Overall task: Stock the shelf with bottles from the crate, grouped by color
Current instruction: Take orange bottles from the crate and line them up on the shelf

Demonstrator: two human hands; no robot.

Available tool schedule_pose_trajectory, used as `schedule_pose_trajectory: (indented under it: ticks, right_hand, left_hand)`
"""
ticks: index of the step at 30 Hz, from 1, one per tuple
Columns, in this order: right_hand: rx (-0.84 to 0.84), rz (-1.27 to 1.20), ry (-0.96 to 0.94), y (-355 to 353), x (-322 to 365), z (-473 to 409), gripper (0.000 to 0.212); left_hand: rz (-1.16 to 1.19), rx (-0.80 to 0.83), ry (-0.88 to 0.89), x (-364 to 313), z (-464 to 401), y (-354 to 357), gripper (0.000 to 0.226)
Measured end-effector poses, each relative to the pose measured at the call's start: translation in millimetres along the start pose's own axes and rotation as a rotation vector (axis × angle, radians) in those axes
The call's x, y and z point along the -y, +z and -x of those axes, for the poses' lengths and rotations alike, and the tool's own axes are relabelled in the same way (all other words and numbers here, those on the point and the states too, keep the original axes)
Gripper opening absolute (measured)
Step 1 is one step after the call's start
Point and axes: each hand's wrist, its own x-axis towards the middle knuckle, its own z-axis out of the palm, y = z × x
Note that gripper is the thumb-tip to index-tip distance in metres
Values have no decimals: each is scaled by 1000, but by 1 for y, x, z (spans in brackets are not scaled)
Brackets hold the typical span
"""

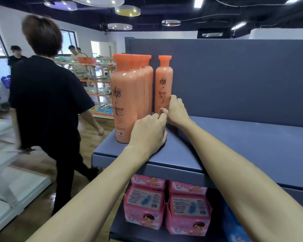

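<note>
A row of several orange bottles [124,102] with orange caps stands along the left end of the blue shelf [234,145], one behind the other. One more orange bottle [163,81] stands upright just right of the row, near the back. My right hand [176,110] grips its lower part with thumb and fingers. My left hand [147,133] rests palm down on the shelf beside the front bottle. Its fingers are curled and touch my right thumb, and nothing shows in it. No crate is in view.
A blue back panel [234,75] rises behind the shelf. Pink packs [144,205] fill the shelf below. A person in black [47,95] walks past close on the left. White shelving [16,189] stands at the far left.
</note>
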Motion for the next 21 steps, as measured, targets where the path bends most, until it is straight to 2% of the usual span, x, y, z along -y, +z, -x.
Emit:
schedule_pose_trajectory:
  ticks: [9,14,21]
  right_hand:
    - [-36,80,-32,2,-1,3,34]
    - [-62,82,1,-10,3,16,36]
    - [-34,257,23,-56,7,72,43]
  left_hand:
    - [-19,-39,32,1,-1,4,34]
    - [-13,-64,51,2,0,5,26]
    - [20,51,7,-2,0,-8,16]
